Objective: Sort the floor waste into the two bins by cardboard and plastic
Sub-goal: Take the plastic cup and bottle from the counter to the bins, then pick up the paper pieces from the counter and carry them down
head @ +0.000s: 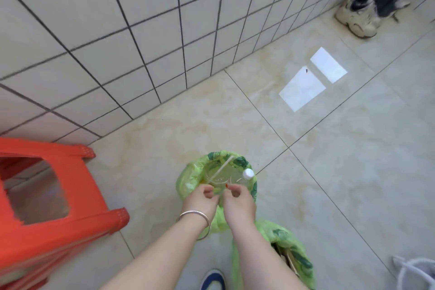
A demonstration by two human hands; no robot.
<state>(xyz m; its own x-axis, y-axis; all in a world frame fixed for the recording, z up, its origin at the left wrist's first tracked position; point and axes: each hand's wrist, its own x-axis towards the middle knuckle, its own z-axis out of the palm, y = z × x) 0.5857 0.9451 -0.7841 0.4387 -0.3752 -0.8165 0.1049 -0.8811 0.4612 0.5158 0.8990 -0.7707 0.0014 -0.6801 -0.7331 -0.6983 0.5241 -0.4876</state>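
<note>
Both hands hang over the near rim of a bin lined with a green bag (188,178), side by side and almost touching. Taking the scene from the left: an orange plastic stool (70,195) stands against the tiled wall, well apart from the bin. Next comes the left hand (203,200), a silver bangle (196,215) on its wrist, its fingers loosely curled with the tips bent inward; it grips nothing that can be made out. Just beside it the right hand (239,201) shows the same loose curl, thumb and forefinger drawn close together, though whether anything thin is pinched between them cannot be told.

Directly beyond the fingertips, inside the lined bin, lies clear plastic waste: a transparent bottle with a white cap (247,174) resting toward the right rim, and a pale straw (220,168) slanting across the opening. None of it touches either hand.

Below and to the right of the right forearm sits a second bin in a green bag (294,252), with brown cardboard (288,259) showing inside. A blue and white shoe (213,279) shows at the bottom edge between the arms. Farther right on the floor are two bright patches of light (303,88), and a pair of sneakers (369,4) rests against the wall at the far corner.
</note>
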